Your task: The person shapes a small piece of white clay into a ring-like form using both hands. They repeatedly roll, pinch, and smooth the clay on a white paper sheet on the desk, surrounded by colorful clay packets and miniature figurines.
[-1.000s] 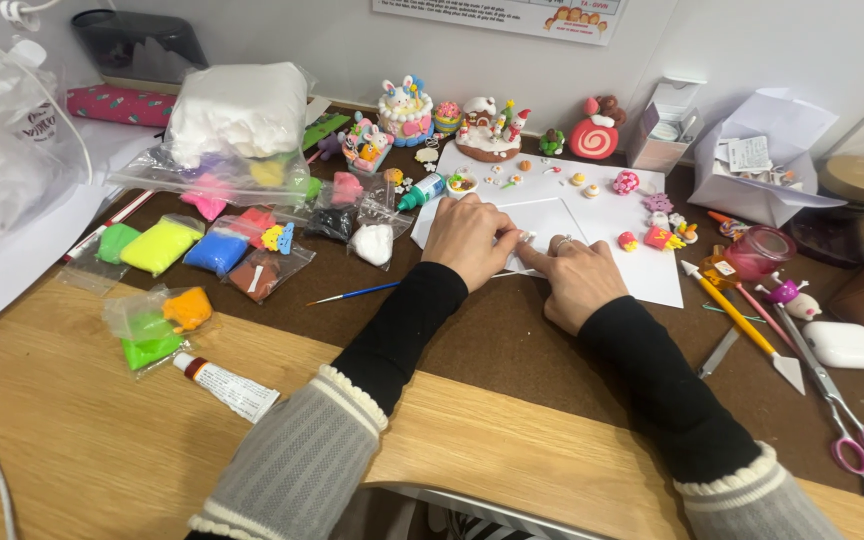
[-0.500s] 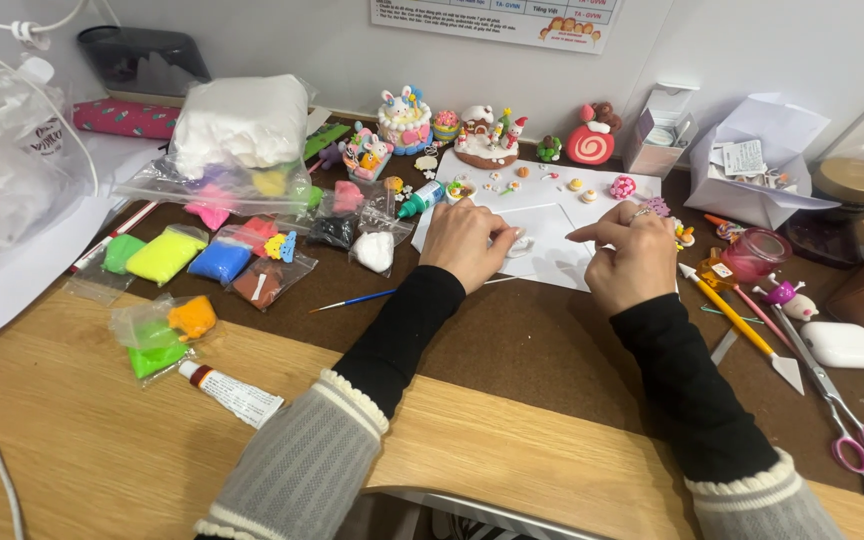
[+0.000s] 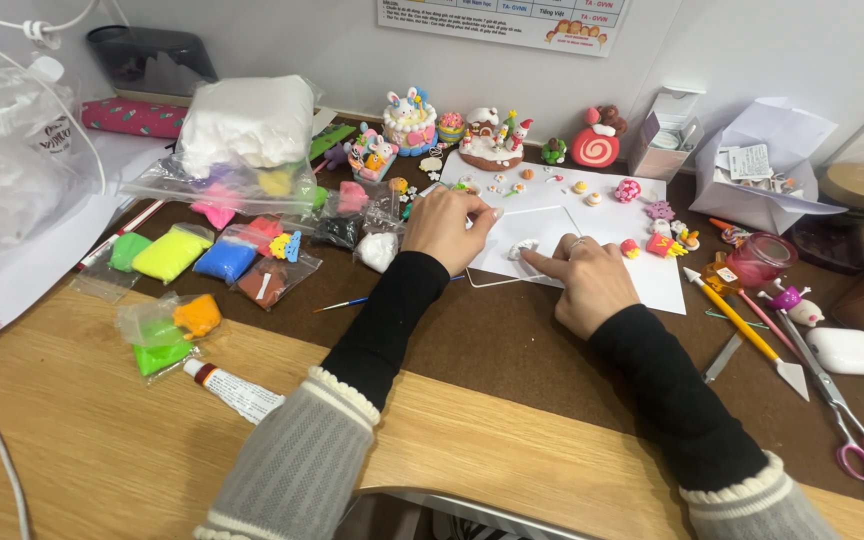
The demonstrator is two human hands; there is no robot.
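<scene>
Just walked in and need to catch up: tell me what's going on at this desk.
A person sits at a brown desk modelling small clay figures. The right hand presses a fingertip on a small white clay piece lying on a white sheet. The left hand rests at the sheet's edge, fingers curled. Bags of coloured clay lie to the left, finished figurines stand along the wall, and scissors lie at the right.

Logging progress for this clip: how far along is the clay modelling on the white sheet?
Done: several finished clay figures stand by the wall, such as the red spiral roll, and small pieces dot the white paper sheet. In hand: the right hand presses a forefinger beside a small white clay piece; the left hand steadies nearby. Left: that piece looks unshaped, and the bagged coloured clay sits unused.
</scene>
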